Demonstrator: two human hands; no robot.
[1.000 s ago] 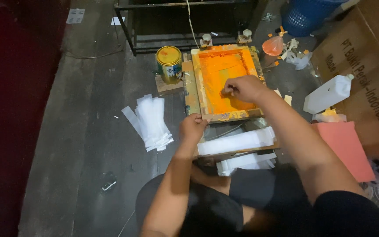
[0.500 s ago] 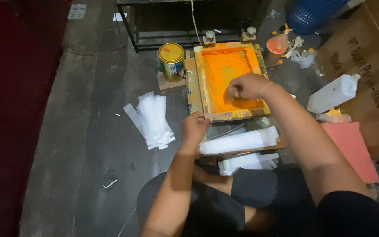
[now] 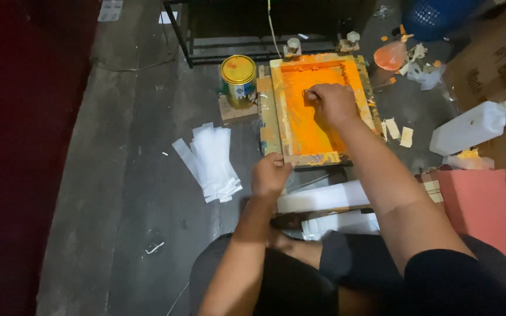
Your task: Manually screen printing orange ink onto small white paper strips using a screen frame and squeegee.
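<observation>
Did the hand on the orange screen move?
Yes. The right hand has slid up the orange screen frame, away from the person, toward its far edge. The left hand stays at the near corner.

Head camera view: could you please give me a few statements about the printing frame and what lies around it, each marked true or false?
1. The right hand rests inside the orange screen frame. True.
2. The left hand holds the tin. False: it grips the frame's near edge.
3. A fan of white strips lies left of the frame. True.
4. The white jug stands upright. False: it lies on its side.
</observation>
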